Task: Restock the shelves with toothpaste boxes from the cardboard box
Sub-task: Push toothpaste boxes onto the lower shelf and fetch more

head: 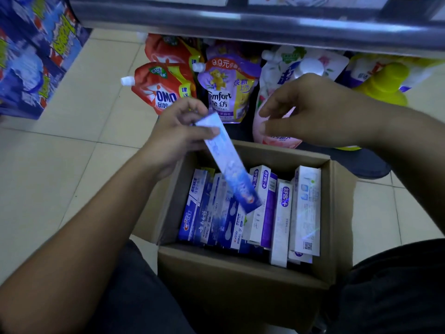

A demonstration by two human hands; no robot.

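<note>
From the head view, the left hand (178, 133) grips the upper end of a long blue and white toothpaste box (231, 169), with the thumb along its near face and the fingers (192, 109) curled round its far side. This box hangs tilted, its lower end pointing down and to the right just over the packs below. Those are the upright toothpaste cartons (305, 208), white, blue and purple, standing side by side inside an open brown cardboard box (240, 266) that sits on the pale tiled floor (72, 153) between the person's dark trouser legs (134, 297). The right hand (308, 112) hovers above the far right corner of the cardboard box, its fingers loosely bent and apart, holding nothing and touching nothing. Beyond the cardboard box, under the edge of a grey metal shelf (240, 22), soft refill pouches lean on the floor: a red OMO pouch (159, 90) with a white spout, a purple Comfort pouch (228, 90) beside it, and a pink and white pouch (277, 75) partly behind the right hand. A yellow plastic bottle (385, 85) stands further right. At the far left is a stack of blue printed cartons (31, 56), blurred.
</note>
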